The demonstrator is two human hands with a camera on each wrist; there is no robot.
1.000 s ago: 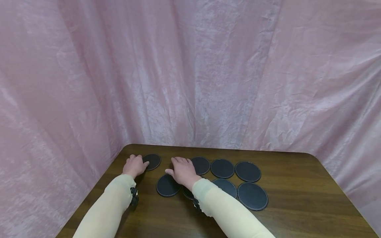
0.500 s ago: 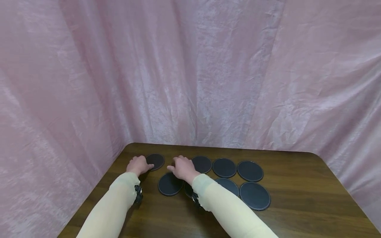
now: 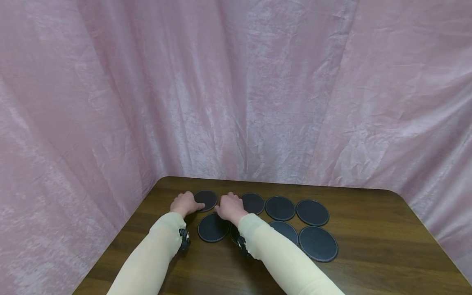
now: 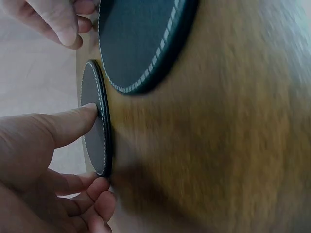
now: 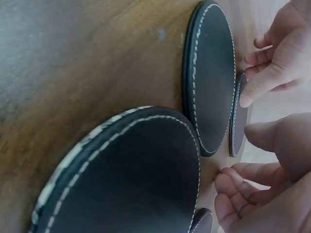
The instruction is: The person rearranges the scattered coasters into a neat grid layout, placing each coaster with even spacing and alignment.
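Note:
My left hand (image 3: pixel 187 203) is at the far left with a round dark leather coaster (image 3: pixel 207 199). In the left wrist view its thumb presses on the coaster's top while the fingers (image 4: pixel 102 201) curl at its rim. A second coaster (image 3: pixel 213 228), edged with pale stitching, lies nearer to me. My right hand (image 3: pixel 231 208) hovers just right of the held coaster, behind the nearer one. Its fingers (image 5: pixel 226 187) are loosely curled, and nothing lies between them and the thumb. A coaster (image 5: pixel 131 184) under the right wrist is partly hidden by that arm in the head view.
Several more coasters lie flat in two rows to the right, among them a back-row one (image 3: pixel 280 208) and a front-row one (image 3: pixel 318 243). The brown wooden table (image 3: pixel 383 246) has rounded far corners. A pink curtain (image 3: pixel 236 90) hangs behind it.
My left hand has slid its coaster to the right, toward the right hand. The right hand's fingers have drawn in from a more spread pose. The view has shifted slightly.

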